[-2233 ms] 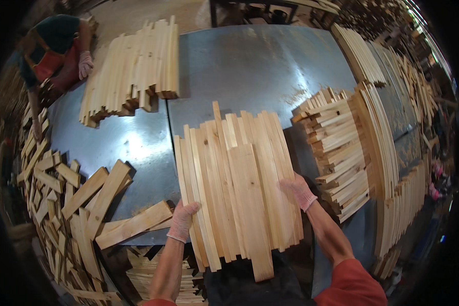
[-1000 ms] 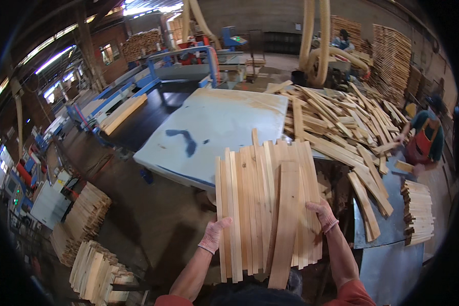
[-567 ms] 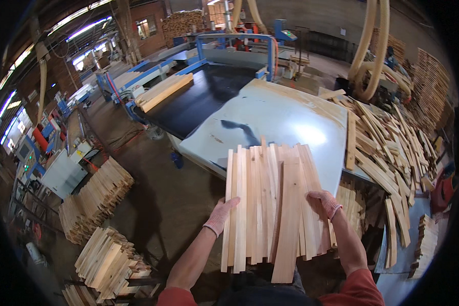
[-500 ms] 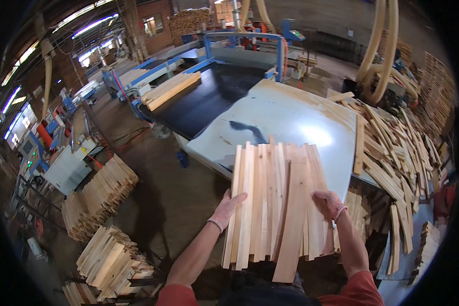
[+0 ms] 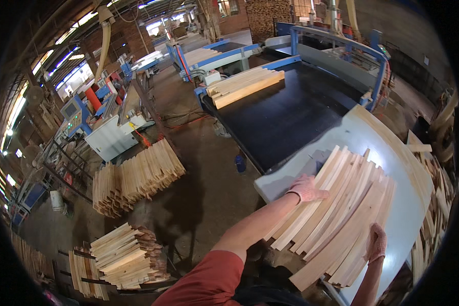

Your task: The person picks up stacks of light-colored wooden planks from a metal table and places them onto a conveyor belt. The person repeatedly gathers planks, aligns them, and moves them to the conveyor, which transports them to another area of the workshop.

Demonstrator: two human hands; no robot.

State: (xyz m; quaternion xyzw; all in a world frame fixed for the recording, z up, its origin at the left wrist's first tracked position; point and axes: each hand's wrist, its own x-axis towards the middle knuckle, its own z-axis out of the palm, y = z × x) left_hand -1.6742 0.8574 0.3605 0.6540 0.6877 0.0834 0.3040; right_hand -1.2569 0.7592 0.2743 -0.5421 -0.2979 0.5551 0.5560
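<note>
A row of several pale wooden strips lies side by side over the light grey tabletop, with the near ends jutting past its front edge. My left hand, in a pinkish work glove, grips the left side of the row, its thumb over the outer strips. At the right side, my right hand is closed against the outermost strip in a similar glove; its fingertips are partly hidden. One wider strip lies on top and sticks out nearest me.
A black machine bed adjoins the tabletop, bearing a wood stack at its far left. A blue frame spans it. Stacked strips stand on the floor at left, with another pile nearer. Loose strips heap at right.
The view has swung left. The strips, held between both hands, have moved forward over the grey tabletop and now lie slanted and slightly fanned. My left arm reaches farther forward.
</note>
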